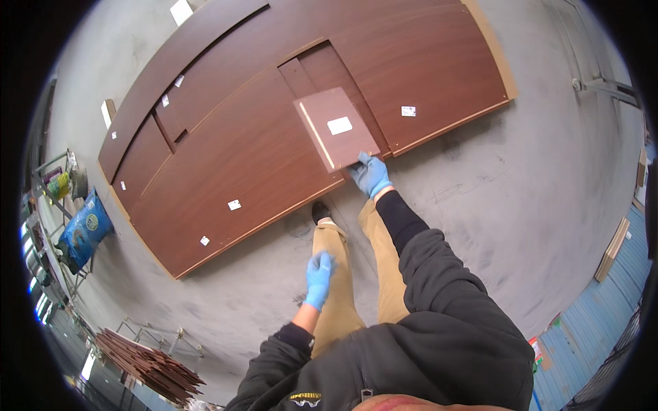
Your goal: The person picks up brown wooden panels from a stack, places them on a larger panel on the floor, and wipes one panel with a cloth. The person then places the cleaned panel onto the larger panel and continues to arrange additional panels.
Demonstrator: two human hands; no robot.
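My right hand [370,174], in a blue glove, is closed on the near edge of a small reddish-brown wood panel [322,118]. This panel has a white label [339,125] and a pale strip along its left side. It is tilted above a large stack of brown boards [253,144]; from this angle I cannot tell whether its far end touches them. In front of my left thigh hangs my left hand [319,279], also gloved in blue. Motion smears its fingers, and no object shows in it.
Small white labels [408,111] dot the stacked boards, which lie at differing levels. A blue sack [86,229] is beside a metal rack at left. Thin brown strips [147,366] are piled at lower left. Planks [612,250] rest near blue sheeting at right. Grey floor [480,198] surrounds the stack.
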